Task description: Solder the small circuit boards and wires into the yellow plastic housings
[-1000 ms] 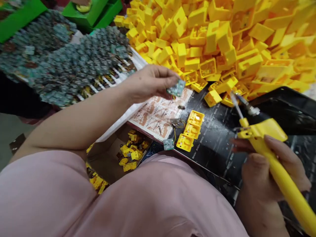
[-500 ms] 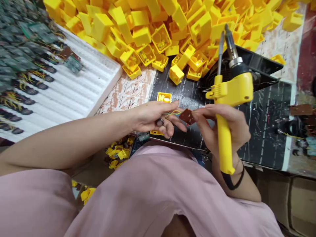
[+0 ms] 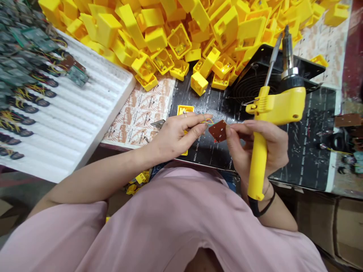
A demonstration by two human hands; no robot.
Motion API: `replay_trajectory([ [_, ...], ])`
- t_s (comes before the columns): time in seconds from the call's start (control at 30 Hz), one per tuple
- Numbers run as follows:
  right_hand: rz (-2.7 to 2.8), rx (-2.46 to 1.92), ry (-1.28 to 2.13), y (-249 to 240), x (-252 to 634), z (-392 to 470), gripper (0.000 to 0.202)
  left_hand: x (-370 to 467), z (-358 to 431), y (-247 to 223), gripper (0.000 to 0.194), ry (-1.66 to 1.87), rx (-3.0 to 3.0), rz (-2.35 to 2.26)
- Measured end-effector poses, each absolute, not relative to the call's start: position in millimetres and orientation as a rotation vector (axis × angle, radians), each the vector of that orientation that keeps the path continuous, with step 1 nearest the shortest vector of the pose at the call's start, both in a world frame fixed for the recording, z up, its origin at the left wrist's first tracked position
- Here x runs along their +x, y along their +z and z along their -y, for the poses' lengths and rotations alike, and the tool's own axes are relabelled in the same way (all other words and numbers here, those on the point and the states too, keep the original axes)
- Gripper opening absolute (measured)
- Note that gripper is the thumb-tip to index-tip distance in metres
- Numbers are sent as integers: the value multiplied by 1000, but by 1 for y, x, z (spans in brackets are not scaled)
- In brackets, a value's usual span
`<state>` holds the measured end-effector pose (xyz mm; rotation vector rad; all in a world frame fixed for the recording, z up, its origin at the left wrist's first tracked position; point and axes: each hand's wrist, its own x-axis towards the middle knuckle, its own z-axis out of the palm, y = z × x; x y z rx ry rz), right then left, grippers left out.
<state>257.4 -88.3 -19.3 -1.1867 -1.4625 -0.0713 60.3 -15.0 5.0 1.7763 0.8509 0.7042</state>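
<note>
In my right hand [image 3: 256, 145], thumb and forefinger pinch the edge of a small brown circuit board [image 3: 217, 131]. The yellow soldering gun [image 3: 258, 162] rests in the same hand, its metal tip and side tube pointing up and away from me. Thin yellow wires [image 3: 209, 121] run from the board to my left hand [image 3: 181, 132], whose thumb and fingers close around them, back of the hand up. The wires' far end is hidden under those fingers. A small open yellow case [image 3: 185, 110] lies just beyond my left hand; another yellow part is mostly covered by it.
A large heap of yellow cases [image 3: 159, 37] fills the back. At left, a ribbed white foam tray [image 3: 93, 90] carries rows of wired green boards [image 3: 34, 56]. A black fan [image 3: 255, 79] stands behind the soldering gun on the black mat [image 3: 314, 151]. More parts [image 3: 347, 120] lie far right.
My left hand has turned from palm up to palm down, and its fingers have closed on the wires. The soldering gun has shifted slightly right; the board stays in my right fingers.
</note>
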Motion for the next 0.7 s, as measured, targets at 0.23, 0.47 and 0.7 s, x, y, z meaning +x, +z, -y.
replay_trajectory([
  [0.23, 1415, -1214, 104, -23, 253, 93, 42, 60, 13, 1, 22, 916, 2027, -868],
  [0.47, 1485, -1159, 254, -29, 242, 94, 41, 72, 14, -2, 34, 820, 1152, -786],
  [0.7, 1698, -1188, 354, -22, 268, 105, 22, 27, -20, 21, 30, 656, 1575, -1091],
])
